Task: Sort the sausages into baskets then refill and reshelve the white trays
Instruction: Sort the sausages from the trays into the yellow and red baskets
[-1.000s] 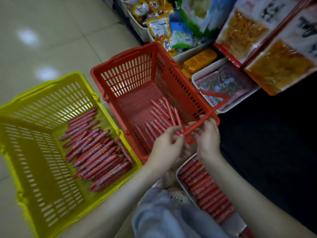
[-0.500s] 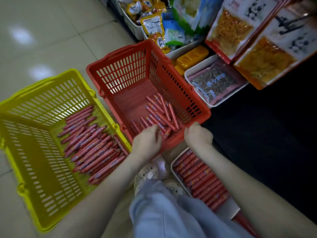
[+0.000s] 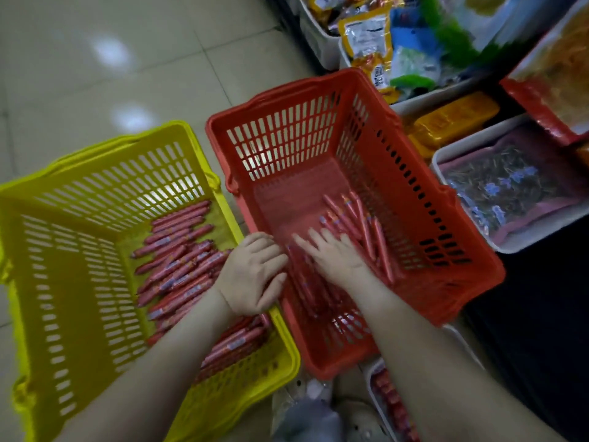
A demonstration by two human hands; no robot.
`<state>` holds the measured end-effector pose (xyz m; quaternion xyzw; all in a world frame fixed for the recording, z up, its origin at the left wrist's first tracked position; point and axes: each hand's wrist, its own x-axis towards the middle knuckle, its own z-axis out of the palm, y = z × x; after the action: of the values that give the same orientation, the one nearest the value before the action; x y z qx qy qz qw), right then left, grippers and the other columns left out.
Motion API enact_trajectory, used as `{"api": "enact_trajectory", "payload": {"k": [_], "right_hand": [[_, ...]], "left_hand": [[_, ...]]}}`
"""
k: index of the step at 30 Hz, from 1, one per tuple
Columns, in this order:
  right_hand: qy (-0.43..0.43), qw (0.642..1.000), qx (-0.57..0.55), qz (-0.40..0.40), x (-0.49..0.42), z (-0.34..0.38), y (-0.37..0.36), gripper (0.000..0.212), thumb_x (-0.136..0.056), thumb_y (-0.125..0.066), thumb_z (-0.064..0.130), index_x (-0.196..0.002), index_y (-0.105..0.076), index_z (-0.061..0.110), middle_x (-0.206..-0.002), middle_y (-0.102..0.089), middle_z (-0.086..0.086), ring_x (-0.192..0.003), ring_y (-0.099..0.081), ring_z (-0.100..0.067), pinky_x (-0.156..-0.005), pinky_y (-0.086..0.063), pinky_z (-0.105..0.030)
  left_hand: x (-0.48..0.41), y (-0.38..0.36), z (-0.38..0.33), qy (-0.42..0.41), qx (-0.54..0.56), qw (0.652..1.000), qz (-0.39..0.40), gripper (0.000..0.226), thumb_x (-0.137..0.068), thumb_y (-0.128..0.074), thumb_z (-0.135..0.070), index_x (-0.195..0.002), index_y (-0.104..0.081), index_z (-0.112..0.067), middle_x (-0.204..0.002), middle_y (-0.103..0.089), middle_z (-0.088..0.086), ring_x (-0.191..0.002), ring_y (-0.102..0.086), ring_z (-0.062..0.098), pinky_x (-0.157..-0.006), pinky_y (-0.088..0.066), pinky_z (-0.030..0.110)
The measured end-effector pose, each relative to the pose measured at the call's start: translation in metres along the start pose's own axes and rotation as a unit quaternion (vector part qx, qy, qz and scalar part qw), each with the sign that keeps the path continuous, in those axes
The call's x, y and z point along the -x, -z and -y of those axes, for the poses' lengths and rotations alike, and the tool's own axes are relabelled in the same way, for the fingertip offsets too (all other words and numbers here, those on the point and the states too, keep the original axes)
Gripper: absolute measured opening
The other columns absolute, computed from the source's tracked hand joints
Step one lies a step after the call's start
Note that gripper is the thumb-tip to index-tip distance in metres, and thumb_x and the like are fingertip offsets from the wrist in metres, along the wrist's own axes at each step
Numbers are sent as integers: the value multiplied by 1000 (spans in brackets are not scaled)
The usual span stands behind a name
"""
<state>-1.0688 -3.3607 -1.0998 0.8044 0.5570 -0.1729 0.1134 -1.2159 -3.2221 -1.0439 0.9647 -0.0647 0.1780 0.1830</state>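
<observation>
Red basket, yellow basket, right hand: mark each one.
Red basket (image 3: 280, 141): head view, far slatted wall.
Yellow basket (image 3: 79, 298): head view, left inner wall.
Right hand (image 3: 334, 258): head view, back of the hand.

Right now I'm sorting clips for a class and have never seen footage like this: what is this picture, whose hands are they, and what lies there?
There is no machine here. A person wears a camera on the head, and it looks down at their own two bare hands. On the tiled floor stand a yellow basket and a red basket, each holding red-wrapped sausages. The right hand lies in the red basket with its fingers spread over the sausages there; it is blurred. The left hand rests at that basket's rim and grips nothing I can see. At the bottom edge a white tray holds more sausages. Snack packs fill the shelf at top right.
</observation>
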Motion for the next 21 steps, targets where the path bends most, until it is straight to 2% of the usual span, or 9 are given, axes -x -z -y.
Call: {"api": "enact_trajectory", "payload": {"k": [4, 6, 9, 12, 16, 21], "right_hand": [[12, 994, -35, 103, -35, 28, -23, 82, -90, -53, 43, -152, 0, 29, -157, -12, -7, -140, -18, -29, -104, -32, -52], [-10, 987, -37, 159, -40, 36, -36, 87, -90, -53, 45, -152, 6, 26, -159, -3, -5, -144, -8, -30, -106, -28, -56], [-32, 982, -39, 185, -42, 39, -47, 91, -90, -54, 47, -151, 11, 26, -160, 4, -4, -146, 2, -30, -105, -29, -58], [-50, 980, -43, 189, -44, 41, -52, 85, -93, -51, 38, -151, 11, 29, -159, 10, -4, -145, 5, -30, -102, -30, -62], [-76, 981, -39, 176, -42, 50, -57, 64, -101, -35, 22, -151, 5, 31, -159, 9, -6, -145, 4, -31, -100, -28, -68], [-104, 984, -36, 139, -44, 53, -60, 54, -103, -30, 22, -151, -8, 31, -158, 3, -12, -143, -4, -32, -96, -34, -66]], "left_hand": [[3, -6, 2, -9, 30, 999, -41, 51, -97, -23, -30, -81, -65, -4, -81, -63, 12, -79, -60, 30, -92, -43, 40], [4, -9, 3, -21, 39, 997, -58, 48, -97, -23, -30, -84, -63, -6, -83, -64, 13, -80, -60, 30, -93, -43, 40], [4, -12, 5, -29, 43, 996, -68, 52, -96, -23, -30, -83, -66, -4, -84, -65, 13, -79, -62, 31, -95, -43, 40], [5, -12, 4, -25, 33, 996, -74, 56, -97, -22, -31, -81, -68, -3, -81, -65, 13, -80, -63, 32, -95, -44, 41], [6, -11, 4, -24, 36, 996, -75, 54, -96, -23, -29, -80, -67, -4, -81, -65, 13, -80, -63, 31, -96, -43, 41], [5, -12, 4, -21, 40, 996, -78, 53, -95, -24, -29, -79, -67, -4, -84, -66, 12, -84, -64, 30, -98, -43, 39]]}}
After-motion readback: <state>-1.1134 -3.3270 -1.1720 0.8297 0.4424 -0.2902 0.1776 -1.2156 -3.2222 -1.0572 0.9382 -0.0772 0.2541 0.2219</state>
